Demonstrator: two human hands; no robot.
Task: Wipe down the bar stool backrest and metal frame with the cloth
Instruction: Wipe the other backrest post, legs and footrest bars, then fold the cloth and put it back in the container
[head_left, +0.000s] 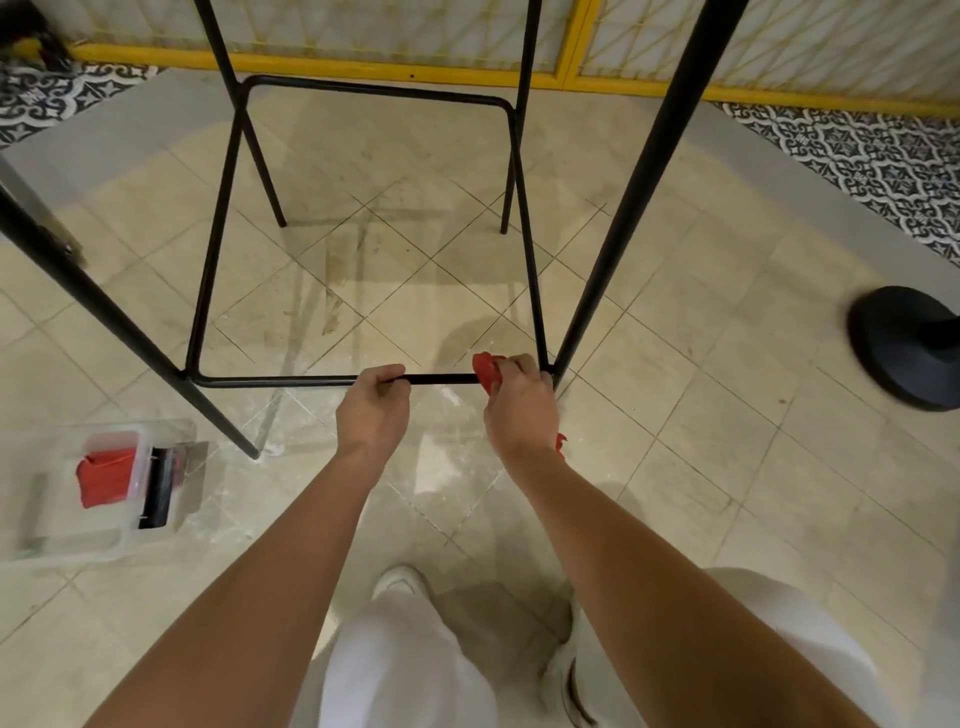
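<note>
The bar stool's black metal frame stands on the tiled floor, seen from above; only its legs and square footrest ring show, the backrest is out of view. My left hand grips the near footrest bar near its middle. My right hand holds a red cloth wrapped around the same bar, close to the right front leg. A corner of the cloth hangs below my right wrist.
A clear plastic box with another red cloth and dark items sits on the floor at the left. A black round stand base is at the right. A yellow-framed screen runs along the back. My white shoes are below.
</note>
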